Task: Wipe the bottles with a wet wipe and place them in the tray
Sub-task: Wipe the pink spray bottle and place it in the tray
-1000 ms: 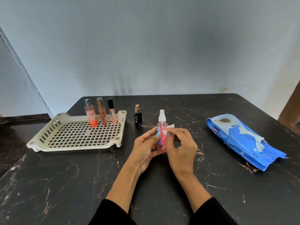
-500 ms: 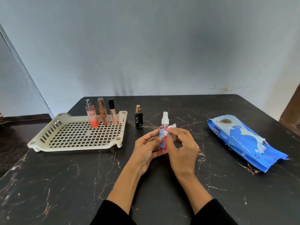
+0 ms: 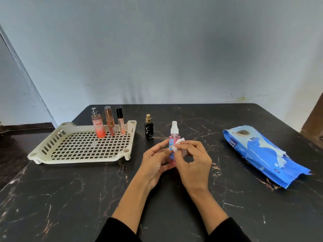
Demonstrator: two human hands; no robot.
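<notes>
Wipe (image 3: 178, 147) shifted lower on pink bottle (image 3: 173, 137), both hands (image 3: 154, 165) (image 3: 193, 165) gripping, tray bottle (image 3: 98, 125) reads ENUAGE

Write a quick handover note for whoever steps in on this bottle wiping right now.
Left hand: holds the pink spray bottle upright, in front of the person.
Right hand: presses a wipe against that bottle.
Tray, at left: three bottles stand along its far edge: pink, copper, black-capped.
Black bottle: on the table, just right of the tray.
Wipe pack: on the right.
Done: three bottles in the tray.
Left: finish wiping the spray bottle and place it, then wipe and place the black bottle.
</notes>
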